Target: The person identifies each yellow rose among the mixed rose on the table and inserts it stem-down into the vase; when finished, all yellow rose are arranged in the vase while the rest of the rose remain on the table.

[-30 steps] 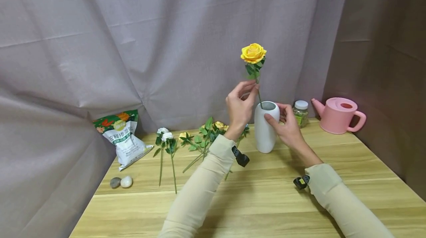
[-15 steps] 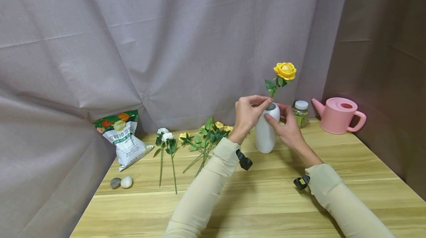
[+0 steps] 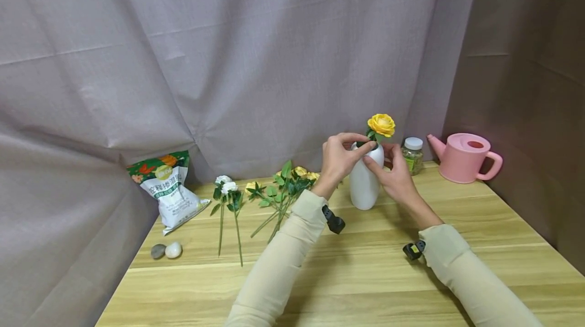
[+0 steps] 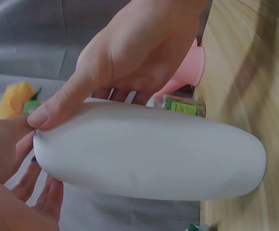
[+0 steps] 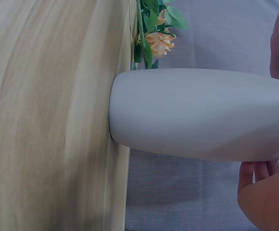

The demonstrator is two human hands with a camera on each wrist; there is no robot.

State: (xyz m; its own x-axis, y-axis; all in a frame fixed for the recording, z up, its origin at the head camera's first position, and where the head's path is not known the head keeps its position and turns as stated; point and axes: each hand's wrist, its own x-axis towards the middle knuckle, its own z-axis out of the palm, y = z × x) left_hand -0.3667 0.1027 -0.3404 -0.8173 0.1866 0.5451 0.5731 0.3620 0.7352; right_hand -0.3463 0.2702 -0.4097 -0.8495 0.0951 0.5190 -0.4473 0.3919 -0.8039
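Observation:
A yellow artificial rose [image 3: 381, 125] stands with its stem down inside a tall white vase [image 3: 364, 189], and its bloom sits just above the mouth. My left hand [image 3: 338, 158] is at the vase's rim, its thumb and fingers pinching the rose low, by the leaves. In the left wrist view the right thumb lies along the vase's upper side, while that hand's fingers go round behind. My right hand [image 3: 396, 174] grips the vase near its top from the right. The vase is upright on the wooden table [image 3: 393, 276]; the stem inside it is hidden.
Several yellow roses [image 3: 285, 185] and white roses [image 3: 227, 186] lie left of the vase. Further left are a printed bag [image 3: 173, 195] and two pebbles [image 3: 173, 250]. A lidded jar [image 3: 413, 157] and pink watering can [image 3: 466, 158] stand to the right, near a grey curtain [image 3: 256, 63].
The left hand has moved right and down to the vase's mouth, and the rose has sunk into the vase. The right hand has kept its grip on the vase.

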